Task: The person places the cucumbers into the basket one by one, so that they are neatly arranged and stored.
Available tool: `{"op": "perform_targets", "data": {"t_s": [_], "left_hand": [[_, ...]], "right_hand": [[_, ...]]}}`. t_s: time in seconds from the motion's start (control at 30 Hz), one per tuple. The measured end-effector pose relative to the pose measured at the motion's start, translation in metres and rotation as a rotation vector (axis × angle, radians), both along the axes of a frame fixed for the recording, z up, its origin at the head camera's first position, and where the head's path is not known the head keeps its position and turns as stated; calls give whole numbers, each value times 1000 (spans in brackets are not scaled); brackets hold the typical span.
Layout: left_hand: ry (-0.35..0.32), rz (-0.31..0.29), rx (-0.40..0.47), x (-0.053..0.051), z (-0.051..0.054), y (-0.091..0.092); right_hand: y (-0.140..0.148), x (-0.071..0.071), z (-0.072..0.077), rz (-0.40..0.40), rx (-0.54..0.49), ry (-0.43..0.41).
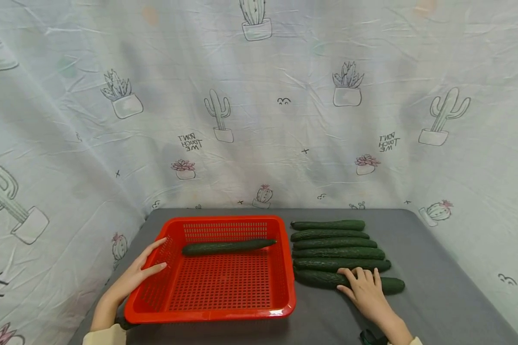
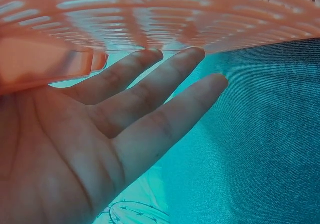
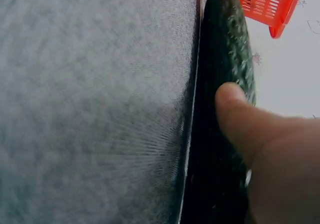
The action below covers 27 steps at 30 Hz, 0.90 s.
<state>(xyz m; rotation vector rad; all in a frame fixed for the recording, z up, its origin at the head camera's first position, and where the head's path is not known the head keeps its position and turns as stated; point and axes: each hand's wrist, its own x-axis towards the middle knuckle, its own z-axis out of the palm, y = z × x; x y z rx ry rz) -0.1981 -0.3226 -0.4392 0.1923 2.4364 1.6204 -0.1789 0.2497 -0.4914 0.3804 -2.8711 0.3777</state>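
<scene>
A red plastic basket (image 1: 207, 315) with slotted walls stands on the grey table. One dark green cucumber (image 1: 229, 247) lies crosswise inside it, near the back. My left hand (image 1: 134, 275) holds the basket's left rim, thumb and a finger over the edge; in the left wrist view, three extended fingers (image 2: 165, 121) lie outside the slotted wall. Right of the basket, several cucumbers lie in a row, front to back. My right hand (image 1: 364, 292) grips the nearest cucumber (image 1: 317, 279) around its middle. Its thumb (image 3: 245, 119) presses the cucumber's side in the right wrist view.
Other cucumbers (image 1: 338, 253) lie close together behind the gripped one, their left ends near the basket's right wall. A pale curtain (image 1: 302, 120) printed with potted cacti hangs behind and beside the grey table (image 1: 436, 297). A small dark object (image 1: 368, 337) is by the right wrist.
</scene>
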Motion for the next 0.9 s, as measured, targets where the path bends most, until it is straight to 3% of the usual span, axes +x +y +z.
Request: {"op": "perform_targets", "data": {"t_s": [0.17, 0.4, 0.6, 0.7, 0.9], "left_hand": [[-16, 8, 5, 1, 0, -1], [38, 2, -49, 0, -1, -1], [78, -5, -75, 0, 0, 0], [118, -11, -110, 0, 0, 0], [126, -13, -103, 0, -1, -2]], "right_hand": [[-3, -1, 0, 15, -15, -19], [-11, -3, 4, -76, 9, -34], [-17, -1, 16, -119, 33, 23], [-18, 0, 22, -131, 35, -14], [-20, -3, 38, -133, 19, -71]]}}
